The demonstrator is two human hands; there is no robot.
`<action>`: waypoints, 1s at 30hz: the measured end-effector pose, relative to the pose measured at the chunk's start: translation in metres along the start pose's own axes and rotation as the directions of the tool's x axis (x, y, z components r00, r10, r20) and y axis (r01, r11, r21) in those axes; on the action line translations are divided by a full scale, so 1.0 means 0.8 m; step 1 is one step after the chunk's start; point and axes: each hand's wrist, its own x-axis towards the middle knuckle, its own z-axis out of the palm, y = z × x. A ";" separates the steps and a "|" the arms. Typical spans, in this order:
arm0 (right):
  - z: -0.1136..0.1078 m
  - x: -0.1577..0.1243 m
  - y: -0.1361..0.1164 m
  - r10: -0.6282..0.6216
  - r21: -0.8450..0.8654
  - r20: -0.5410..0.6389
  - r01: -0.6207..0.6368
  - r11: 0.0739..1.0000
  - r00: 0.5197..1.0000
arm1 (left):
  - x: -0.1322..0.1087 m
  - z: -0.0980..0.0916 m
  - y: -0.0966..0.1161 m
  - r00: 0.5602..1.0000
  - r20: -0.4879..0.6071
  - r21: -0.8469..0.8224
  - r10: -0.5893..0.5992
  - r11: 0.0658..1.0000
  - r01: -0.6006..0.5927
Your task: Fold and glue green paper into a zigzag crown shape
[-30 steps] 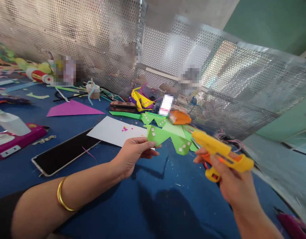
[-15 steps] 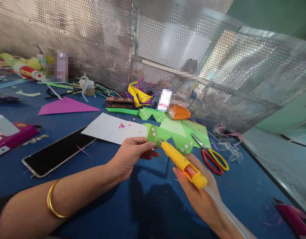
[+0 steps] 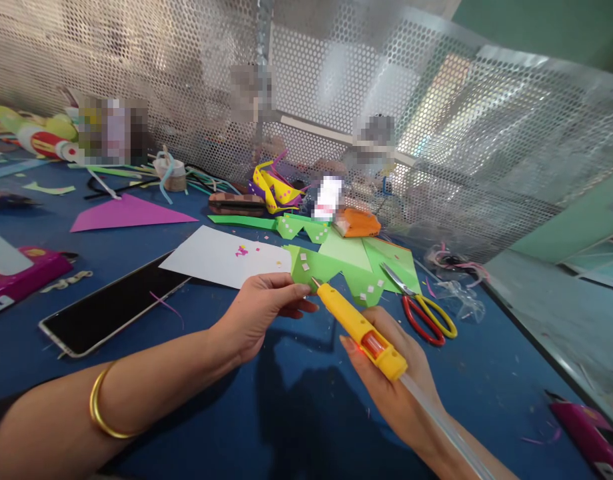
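Note:
My left hand pinches the lower left edge of a green paper mask, which has small pale squares stuck on both sides. In my right hand is a yellow hot glue gun, a clear glue stick trailing from its back end. The gun's metal tip points at the mask's left part, close to my left fingertips; whether it touches the paper I cannot tell. Behind the mask lies a smaller green paper mask with a strap and similar squares.
Scissors with red and yellow handles lie right of the mask. White paper with pink bits and a dark phone are at left. Purple paper, yellow paper masks and an orange packet stand farther back, before a perforated screen.
The whole view has shifted slightly, so things sit a little more to the left. Both hands keep their hold on the mask and the glue gun, the tip staying near the mask's left part.

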 end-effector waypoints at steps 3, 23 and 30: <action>0.000 -0.001 0.000 -0.009 -0.015 -0.007 0.009 1.000 1.000 | 0.000 0.001 0.000 1.000 0.009 0.004 0.009 1.000 -0.009; 0.000 -0.001 0.002 -0.027 -0.085 -0.019 0.025 0.996 0.999 | -0.002 0.000 0.001 1.000 0.009 0.034 0.008 0.999 -0.008; 0.001 -0.002 0.002 0.003 -0.085 -0.016 -0.005 0.996 1.000 | 0.000 0.001 -0.001 1.000 0.008 0.036 0.002 0.999 -0.002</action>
